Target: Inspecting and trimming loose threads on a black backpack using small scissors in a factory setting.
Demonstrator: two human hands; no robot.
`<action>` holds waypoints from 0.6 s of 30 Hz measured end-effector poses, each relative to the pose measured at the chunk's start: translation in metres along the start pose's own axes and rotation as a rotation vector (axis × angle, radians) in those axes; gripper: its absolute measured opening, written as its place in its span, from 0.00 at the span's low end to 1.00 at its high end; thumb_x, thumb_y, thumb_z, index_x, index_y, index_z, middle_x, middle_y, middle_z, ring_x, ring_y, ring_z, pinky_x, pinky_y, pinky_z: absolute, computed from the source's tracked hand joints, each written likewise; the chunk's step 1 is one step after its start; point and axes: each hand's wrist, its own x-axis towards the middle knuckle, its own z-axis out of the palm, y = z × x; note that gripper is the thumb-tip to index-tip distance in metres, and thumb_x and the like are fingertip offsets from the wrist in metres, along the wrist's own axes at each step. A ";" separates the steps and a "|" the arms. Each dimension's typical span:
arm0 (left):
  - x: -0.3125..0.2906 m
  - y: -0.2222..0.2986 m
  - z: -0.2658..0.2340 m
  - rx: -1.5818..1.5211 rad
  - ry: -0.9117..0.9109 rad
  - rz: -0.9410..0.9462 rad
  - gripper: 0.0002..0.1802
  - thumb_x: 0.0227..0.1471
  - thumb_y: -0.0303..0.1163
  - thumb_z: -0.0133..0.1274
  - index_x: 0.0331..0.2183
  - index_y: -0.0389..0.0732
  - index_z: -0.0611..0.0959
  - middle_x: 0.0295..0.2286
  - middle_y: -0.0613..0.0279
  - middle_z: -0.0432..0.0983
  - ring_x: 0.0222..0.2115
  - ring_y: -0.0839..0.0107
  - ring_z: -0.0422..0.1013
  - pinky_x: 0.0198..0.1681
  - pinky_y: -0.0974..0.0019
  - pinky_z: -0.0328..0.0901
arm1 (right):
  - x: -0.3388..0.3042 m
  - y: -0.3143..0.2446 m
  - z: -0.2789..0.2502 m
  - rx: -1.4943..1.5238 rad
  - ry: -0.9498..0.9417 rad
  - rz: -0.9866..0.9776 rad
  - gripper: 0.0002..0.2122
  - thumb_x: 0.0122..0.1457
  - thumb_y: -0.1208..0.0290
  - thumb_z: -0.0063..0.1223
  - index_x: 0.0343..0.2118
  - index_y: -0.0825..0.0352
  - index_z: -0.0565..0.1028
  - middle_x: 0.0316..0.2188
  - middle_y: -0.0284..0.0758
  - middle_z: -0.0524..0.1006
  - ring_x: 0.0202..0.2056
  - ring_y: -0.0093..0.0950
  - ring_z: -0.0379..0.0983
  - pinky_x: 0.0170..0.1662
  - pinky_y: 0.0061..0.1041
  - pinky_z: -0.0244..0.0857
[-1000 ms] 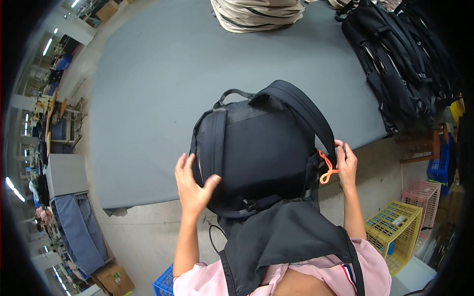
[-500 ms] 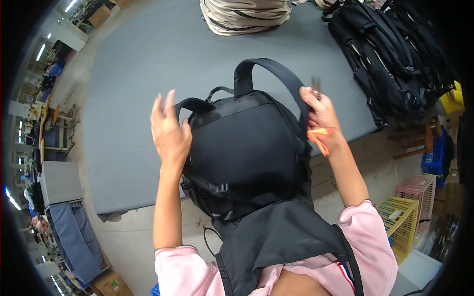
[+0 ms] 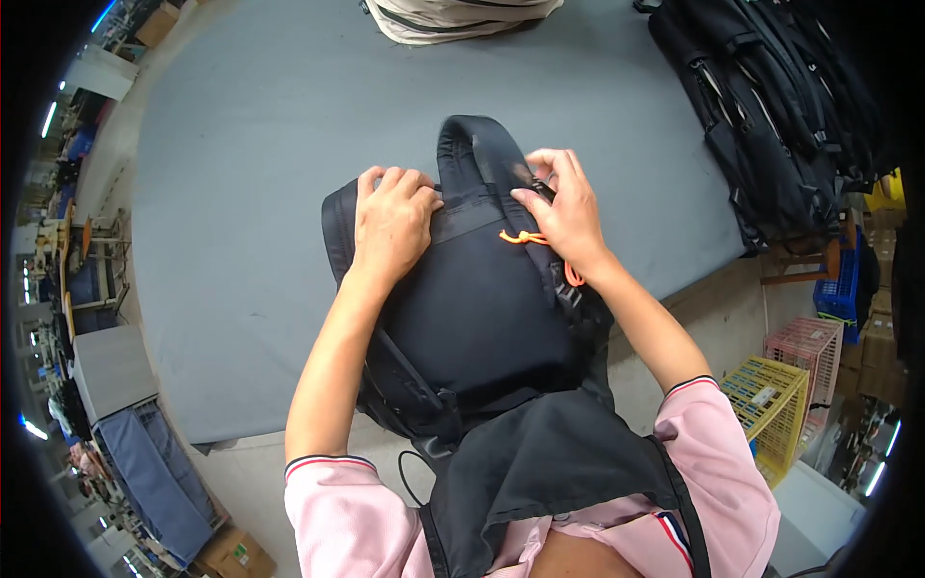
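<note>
Backpack: left hand now moved onto its top, curled; right hand bent around shoulder strap; both grips unclear.

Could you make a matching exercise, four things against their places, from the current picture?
Things:
1. orange cord
2. nearest black backpack
3. cream fabric pile
4. yellow crate

Places:
A. on the far side of the grey table
B. low on the right, off the table
C. by the right hand's thumb
D. under the left hand

Pairs: 1-C; 2-D; 3-A; 4-B
</note>
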 end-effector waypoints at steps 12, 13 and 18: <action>-0.008 0.006 0.000 -0.403 0.125 -0.128 0.04 0.44 0.21 0.53 0.23 0.34 0.73 0.27 0.60 0.70 0.27 0.61 0.70 0.29 0.63 0.66 | 0.006 -0.025 0.004 -0.229 -0.317 -0.320 0.12 0.47 0.75 0.55 0.36 0.63 0.71 0.31 0.32 0.70 0.27 0.32 0.73 0.30 0.30 0.66; -0.007 0.006 -0.001 -0.431 0.100 -0.162 0.04 0.44 0.22 0.52 0.23 0.34 0.73 0.28 0.60 0.70 0.27 0.60 0.70 0.29 0.63 0.66 | 0.007 -0.025 0.002 -0.257 -0.351 -0.295 0.11 0.47 0.74 0.57 0.35 0.63 0.72 0.31 0.32 0.69 0.27 0.33 0.72 0.30 0.30 0.66; -0.007 0.008 0.001 -0.494 0.083 -0.196 0.01 0.46 0.19 0.50 0.25 0.32 0.75 0.28 0.58 0.72 0.24 0.64 0.70 0.28 0.69 0.65 | 0.002 -0.021 0.006 -0.299 -0.314 -0.366 0.09 0.45 0.72 0.59 0.31 0.63 0.74 0.29 0.31 0.68 0.26 0.32 0.72 0.28 0.31 0.65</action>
